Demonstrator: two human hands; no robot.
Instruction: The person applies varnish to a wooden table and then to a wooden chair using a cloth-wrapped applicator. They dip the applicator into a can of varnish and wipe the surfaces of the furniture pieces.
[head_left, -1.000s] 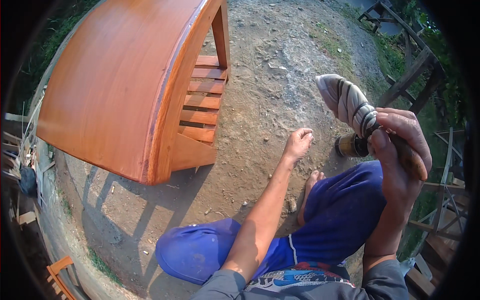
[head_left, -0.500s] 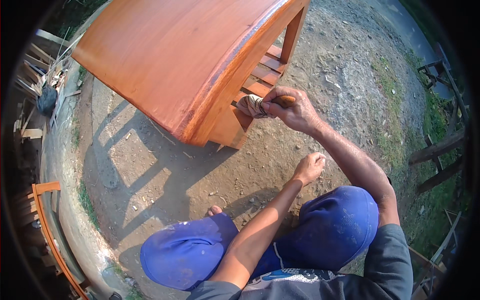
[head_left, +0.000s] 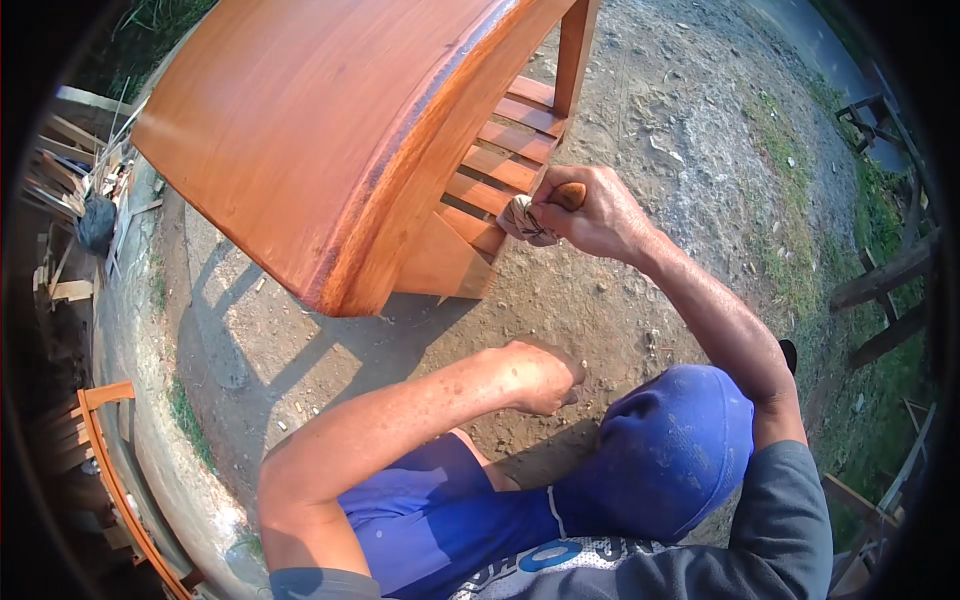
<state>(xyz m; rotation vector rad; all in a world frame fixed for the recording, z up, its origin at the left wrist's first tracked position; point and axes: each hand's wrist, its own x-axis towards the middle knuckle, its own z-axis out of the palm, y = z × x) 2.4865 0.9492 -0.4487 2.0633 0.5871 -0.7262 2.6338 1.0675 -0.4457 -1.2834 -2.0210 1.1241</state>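
My right hand (head_left: pixel 595 212) is closed round the wooden handle of a paintbrush (head_left: pixel 568 195). The brush's pale, dark-streaked lower part (head_left: pixel 527 222) is beside the slats of a reddish-brown wooden piece of furniture (head_left: pixel 330 130); whether it touches them I cannot tell. That piece has a broad smooth panel with a darker band along its right edge, and slats (head_left: pixel 500 165) set below. My left hand (head_left: pixel 545 376) is curled over the ground in front of my knees, away from the furniture. Its fingers are partly in shadow, and anything inside them is hidden.
Bare dirt ground (head_left: pixel 640 310) with small stones lies around the furniture. At the left are scrap wood (head_left: pixel 65 165), a dark bag (head_left: pixel 96 222) and another orange-brown wooden frame (head_left: pixel 105 470). Wooden rails (head_left: pixel 885 285) stand at the right.
My left forearm has swung across, its elbow out to the left and the hand lower and further left. My right hand has shifted slightly right with the paintbrush. The furniture appears a little further left.
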